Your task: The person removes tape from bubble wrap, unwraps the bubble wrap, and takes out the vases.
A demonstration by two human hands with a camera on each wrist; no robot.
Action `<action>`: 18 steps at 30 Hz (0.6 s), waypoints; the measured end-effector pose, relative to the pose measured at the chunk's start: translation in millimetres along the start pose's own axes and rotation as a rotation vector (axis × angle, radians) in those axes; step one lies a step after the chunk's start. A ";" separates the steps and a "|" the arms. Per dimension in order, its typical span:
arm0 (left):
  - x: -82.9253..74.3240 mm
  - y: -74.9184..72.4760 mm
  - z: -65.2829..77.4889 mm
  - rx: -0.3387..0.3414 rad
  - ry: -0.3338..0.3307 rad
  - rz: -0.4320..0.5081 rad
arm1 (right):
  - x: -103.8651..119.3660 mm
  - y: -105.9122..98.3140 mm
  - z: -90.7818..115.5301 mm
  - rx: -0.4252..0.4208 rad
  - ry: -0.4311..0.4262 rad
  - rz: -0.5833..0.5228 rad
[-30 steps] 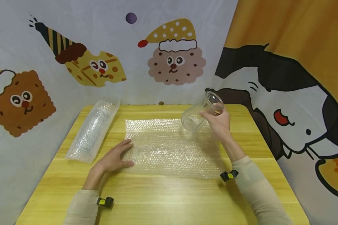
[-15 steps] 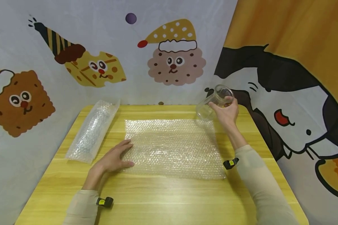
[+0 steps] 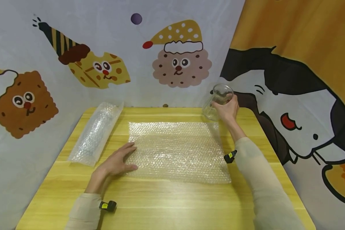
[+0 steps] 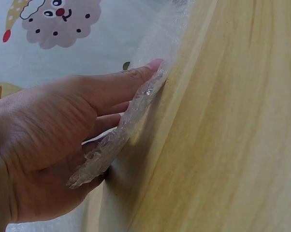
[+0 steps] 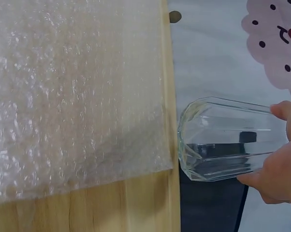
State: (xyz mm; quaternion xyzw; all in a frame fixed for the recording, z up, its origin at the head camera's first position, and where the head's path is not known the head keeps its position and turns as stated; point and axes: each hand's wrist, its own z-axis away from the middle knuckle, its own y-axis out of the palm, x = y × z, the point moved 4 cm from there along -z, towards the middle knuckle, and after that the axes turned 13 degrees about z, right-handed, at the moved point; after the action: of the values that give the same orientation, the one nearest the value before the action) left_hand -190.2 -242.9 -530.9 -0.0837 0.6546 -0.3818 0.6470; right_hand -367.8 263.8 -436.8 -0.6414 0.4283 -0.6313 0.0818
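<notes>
A flat sheet of clear bubble wrap (image 3: 175,153) lies across the middle of the table. My left hand (image 3: 115,163) rests at its left edge, fingers and thumb spread apart. Up close in the left wrist view, the thumb lies along the edge of the wrap. Past the sheet's far right corner, my right hand (image 3: 228,110) grips a clear glass cup (image 3: 210,111) near its rim. The cup leans with its open end up and to the right. Flat facets and a thick base show on the glass cup (image 5: 213,140) in the right wrist view.
A bubble-wrapped bundle (image 3: 96,134) lies slanted on the left of the wooden table (image 3: 166,204); its contents are blurred by the wrap. Behind the table's far edge hangs a white cloth (image 3: 109,28) printed with cartoon figures, with an orange part at right.
My right hand has carried the glass cup from over the wrap to beyond its far right corner, tipping it more upright. The left hand and the wrap stay in place.
</notes>
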 end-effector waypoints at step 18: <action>2.4 -0.5 0.4 -0.006 0.002 -0.008 | -3.0 21.7 -9.7 0.054 -0.016 0.038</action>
State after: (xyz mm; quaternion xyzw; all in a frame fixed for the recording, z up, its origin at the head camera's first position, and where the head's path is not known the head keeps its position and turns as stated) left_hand -190.4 -244.8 -532.4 -0.0880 0.6560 -0.3825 0.6447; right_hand -385.5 256.6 -451.1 -0.6357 0.4223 -0.6359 0.1144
